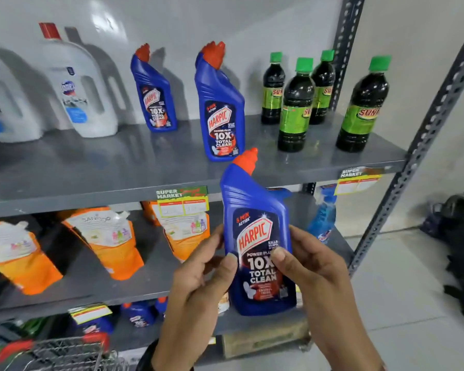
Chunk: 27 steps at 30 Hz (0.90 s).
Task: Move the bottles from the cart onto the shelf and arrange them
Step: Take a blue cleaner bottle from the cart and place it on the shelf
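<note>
**Both hands on a blue bottle, in front of the shelf**

Left hand (198, 274) gripping the blue bottle (257, 236) on its left side, thumb pressed across the label's lower left. Right hand (308, 271) clasping the right side, thumb flat on the label's middle. Held upright with a slight tilt, orange cap angled up and right, label facing the camera. Hanging in the air just before the front edge of the upper shelf (91, 167), not resting on anything.

Up on that shelf: two matching blue bottles already standing, one near the front (221, 103), one farther back to its left (153, 89), well apart. Right of them, four dark bottles with green caps (295, 105), two near, two far. Far left, big white jugs (78, 84), the taller one red-capped.

Down a level, orange pouches (110, 242) leaning on the middle shelf, a blue spray bottle (323, 218) at the right end. Price tags (182, 202) stuck on the shelf edges. Bottom left corner, the wire cart (65, 352) with red trim, contents not clear. Far right on the floor, a dark bag (461, 236).
</note>
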Each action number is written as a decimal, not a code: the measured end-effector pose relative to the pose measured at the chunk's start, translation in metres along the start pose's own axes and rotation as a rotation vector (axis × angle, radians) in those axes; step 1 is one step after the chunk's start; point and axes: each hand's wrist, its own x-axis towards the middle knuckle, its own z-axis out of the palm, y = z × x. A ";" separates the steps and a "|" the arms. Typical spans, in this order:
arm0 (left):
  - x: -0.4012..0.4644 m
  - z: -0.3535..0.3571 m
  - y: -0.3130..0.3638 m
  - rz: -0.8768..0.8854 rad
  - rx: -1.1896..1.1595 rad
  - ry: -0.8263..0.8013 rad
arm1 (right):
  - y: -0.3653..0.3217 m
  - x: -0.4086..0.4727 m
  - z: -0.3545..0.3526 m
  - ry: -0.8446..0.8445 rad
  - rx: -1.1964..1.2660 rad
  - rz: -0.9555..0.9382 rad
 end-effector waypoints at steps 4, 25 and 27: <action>0.002 -0.007 0.001 0.013 0.006 0.032 | 0.001 0.006 0.009 -0.023 0.007 -0.002; 0.218 -0.175 0.077 0.252 0.448 0.421 | 0.012 0.258 0.238 -0.265 -0.302 -0.127; 0.220 -0.175 0.076 0.244 0.438 0.424 | 0.010 0.257 0.236 -0.285 -0.290 -0.128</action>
